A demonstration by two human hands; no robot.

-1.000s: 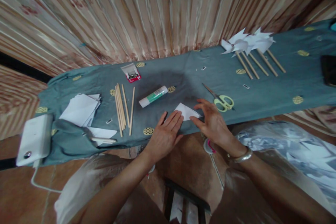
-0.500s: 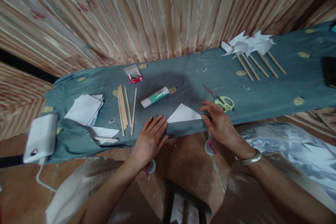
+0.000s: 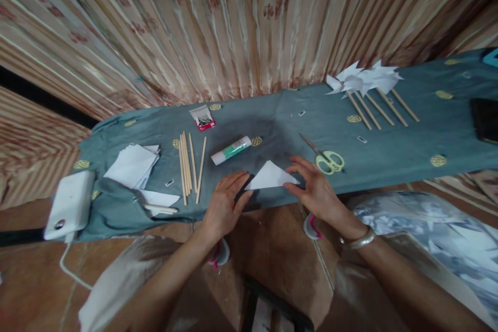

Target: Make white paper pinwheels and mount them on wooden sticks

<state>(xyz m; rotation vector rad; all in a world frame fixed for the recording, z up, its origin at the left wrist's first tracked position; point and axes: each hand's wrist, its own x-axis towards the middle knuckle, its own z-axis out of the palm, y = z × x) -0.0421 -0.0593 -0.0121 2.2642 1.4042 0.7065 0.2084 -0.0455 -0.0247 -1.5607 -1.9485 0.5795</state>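
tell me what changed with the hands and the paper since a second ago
The left hand, which lay flat over the folded paper, has moved left to its left corner, uncovering that side. The right hand is still at the right corner. The glue stick, scissors, loose wooden sticks and pinwheels stayed put.

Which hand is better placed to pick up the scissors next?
The right hand, I'd say: it lies just beside the scissors, though it is also touching the paper triangle. The left hand is at the triangle's opposite corner, so it would likely have to reach across.
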